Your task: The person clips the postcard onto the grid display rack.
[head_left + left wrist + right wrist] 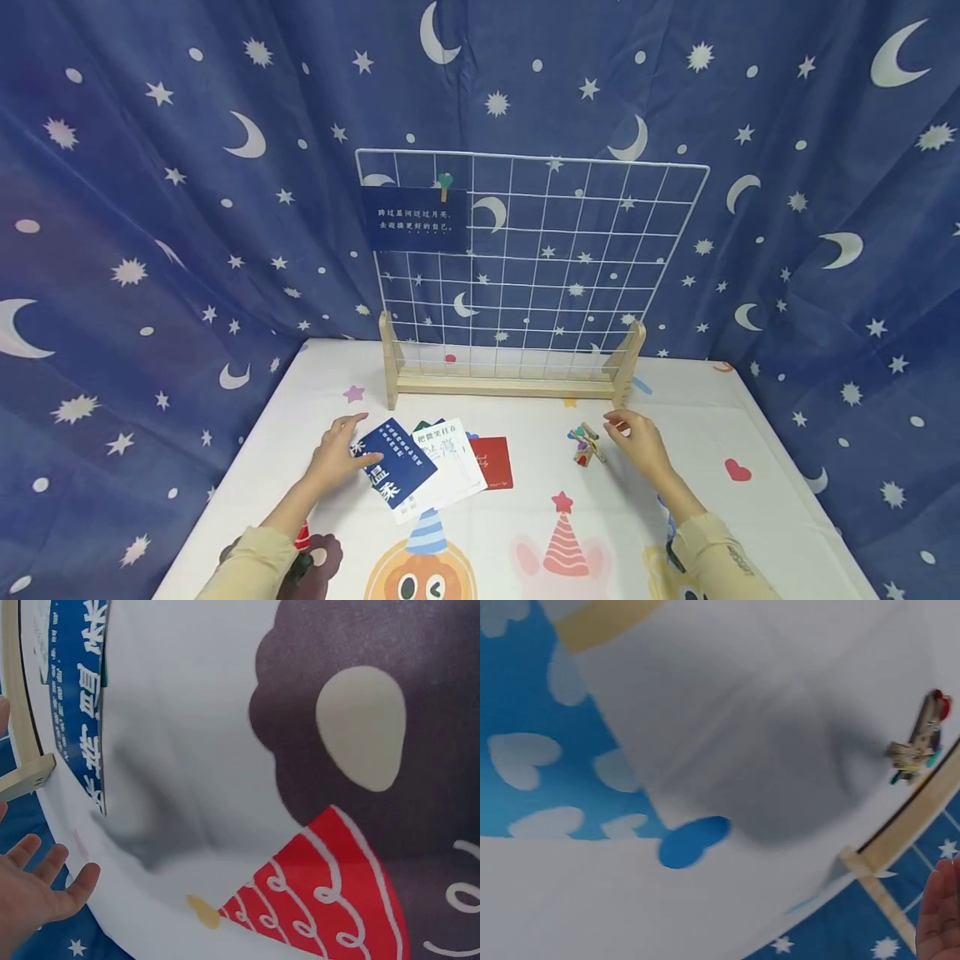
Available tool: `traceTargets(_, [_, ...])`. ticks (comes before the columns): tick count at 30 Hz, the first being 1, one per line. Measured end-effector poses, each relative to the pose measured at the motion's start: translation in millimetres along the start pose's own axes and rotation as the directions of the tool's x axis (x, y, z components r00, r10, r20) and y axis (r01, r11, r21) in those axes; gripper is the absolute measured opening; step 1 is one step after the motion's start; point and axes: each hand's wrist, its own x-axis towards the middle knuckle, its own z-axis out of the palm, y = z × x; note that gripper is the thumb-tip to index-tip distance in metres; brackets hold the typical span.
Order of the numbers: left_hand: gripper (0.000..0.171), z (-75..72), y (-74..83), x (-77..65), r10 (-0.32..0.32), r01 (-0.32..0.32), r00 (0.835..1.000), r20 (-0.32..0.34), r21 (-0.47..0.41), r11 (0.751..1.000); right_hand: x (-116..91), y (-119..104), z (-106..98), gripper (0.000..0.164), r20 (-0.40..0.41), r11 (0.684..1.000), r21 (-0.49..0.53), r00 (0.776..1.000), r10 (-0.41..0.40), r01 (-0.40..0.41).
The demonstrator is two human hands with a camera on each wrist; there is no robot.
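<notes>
My left hand [335,457] hovers by the left edge of a dark blue card [401,467] with white lettering, thumb over its edge. Its fingers are spread in the left wrist view, and the same hand [37,889] holds nothing there. The blue card tops a fanned pile with white cards [457,467] and a red card [492,463]. Just right of a small heap of wooden clothespins [585,446] with coloured hearts is my right hand [636,442], fingers loosely bent and nothing between them. In the right wrist view the clothespins [919,742] lie apart from the hand [939,915].
A white wire grid [547,250] stands in a wooden base [502,386] behind the cards. A navy card [415,229] hangs at its upper left from a clothespin with a green heart [445,185]. A starry blue curtain [225,208] surrounds the white, cartoon-printed tablecloth [525,517].
</notes>
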Motion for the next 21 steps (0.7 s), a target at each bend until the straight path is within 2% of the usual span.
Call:
traceTargets(10, [0.08, 5.9, -1.6, 0.6, -0.003, 0.003, 1.0, 0.011, 0.002, 1.0, -7, 21, 6, 0.014, 0.037, 0.999, -0.019, 0.998, 0.049, -0.048])
traceTargets(13, [0.08, 9.8, -3.8, 2.9, 0.005, -0.005, 1.0, 0.007, 0.028, 1.0, -7, 24, 7, 0.015, 0.056, 0.997, -0.025, 0.996, 0.071, -0.069])
traceTargets(17, [0.083, 14.9, -7.4, 5.6, -0.004, 0.003, 1.0, 0.015, 0.061, 0.998, -6, 29, 9, 0.019, 0.117, 0.992, -0.034, 0.985, 0.126, -0.123])
traceTargets(21, [0.087, 18.0, -9.8, 7.6, -0.04, 0.035, 0.998, 0.045, 0.09, 0.995, -5, 34, 13, 0.023, 0.165, 0.985, -0.041, 0.971, 0.172, -0.168])
